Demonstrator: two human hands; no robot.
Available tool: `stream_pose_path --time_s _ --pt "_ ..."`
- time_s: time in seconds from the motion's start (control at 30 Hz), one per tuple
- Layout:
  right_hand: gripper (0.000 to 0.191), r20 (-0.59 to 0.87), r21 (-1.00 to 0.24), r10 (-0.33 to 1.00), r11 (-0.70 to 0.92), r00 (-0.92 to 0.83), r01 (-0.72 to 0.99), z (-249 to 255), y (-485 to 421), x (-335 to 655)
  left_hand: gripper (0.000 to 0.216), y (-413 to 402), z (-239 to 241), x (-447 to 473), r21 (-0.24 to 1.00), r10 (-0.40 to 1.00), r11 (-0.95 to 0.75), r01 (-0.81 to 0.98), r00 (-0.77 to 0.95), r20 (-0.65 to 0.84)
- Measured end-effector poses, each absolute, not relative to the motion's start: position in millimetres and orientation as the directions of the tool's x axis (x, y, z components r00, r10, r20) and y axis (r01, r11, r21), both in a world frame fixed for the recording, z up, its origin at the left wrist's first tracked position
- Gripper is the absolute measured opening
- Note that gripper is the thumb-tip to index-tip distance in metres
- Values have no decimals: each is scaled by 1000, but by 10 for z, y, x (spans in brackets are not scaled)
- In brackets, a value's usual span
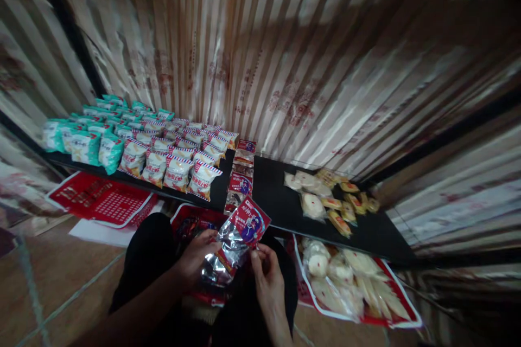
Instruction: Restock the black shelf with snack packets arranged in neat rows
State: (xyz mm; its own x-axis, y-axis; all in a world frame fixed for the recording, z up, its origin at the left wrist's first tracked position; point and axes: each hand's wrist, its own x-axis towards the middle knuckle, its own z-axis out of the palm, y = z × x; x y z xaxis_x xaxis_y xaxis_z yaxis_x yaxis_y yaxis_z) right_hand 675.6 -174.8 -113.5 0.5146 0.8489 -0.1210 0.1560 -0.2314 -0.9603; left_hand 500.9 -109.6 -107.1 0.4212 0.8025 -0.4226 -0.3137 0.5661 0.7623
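Observation:
My left hand (195,259) is closed around a bunch of red and silver snack packets (238,238), held low in front of the black shelf (277,200). Beside them my right hand (266,271) is curled, its fingertips pinching the lower edge of the packets. A short column of matching red packets (242,173) lies on the shelf just above my hands. Under my hands sits a red basket (191,222) with more packets in it.
Rows of teal packets (85,138) and red-white packets (179,160) fill the shelf's left part. Loose yellow and white wrapped snacks (329,198) lie at its right. A red tray (358,282) of pale snacks stands on the floor at right, an upturned red basket (101,200) at left. Striped panels form the back wall.

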Motion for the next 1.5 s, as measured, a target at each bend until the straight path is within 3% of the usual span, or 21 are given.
stream_pose_path --time_s 0.27,0.47,0.53,0.63,0.73,0.83,1.03,1.3,1.5 --pt "65 -271 -962 820 -253 503 -106 -1152 -1585 6665 37 -1010 -997 5333 763 830 545 -346 349 -435" --pt "65 -189 -980 822 -189 537 -56 -1193 -1243 6896 30 -727 -1145 5583 903 916 377 -208 225 -331" --pt "63 -138 -987 819 -163 557 -5 -1210 -1042 7021 34 -602 -1146 5668 958 957 270 -92 134 -257" --pt "61 -53 -986 813 -135 580 99 -1219 -667 7204 42 -432 -1141 5810 989 999 8 148 29 -13" --pt "62 6 -973 817 -128 577 191 -1208 -248 7336 49 -272 -1177 5969 904 970 -245 349 81 231" --pt "63 14 -962 830 -141 557 235 -1199 147 7411 57 -80 -1261 6114 830 944 -329 451 159 288" --pt "59 29 -945 839 -154 543 288 -1255 723 7516 55 339 -1365 6269 718 930 -367 592 226 289" --pt "56 61 -892 845 -192 531 408 -1328 1212 7560 55 706 -1284 6411 671 976 -216 710 162 143" --pt "57 61 -846 849 -234 524 479 -1282 1376 7512 54 907 -1331 6432 641 984 -176 747 135 113"
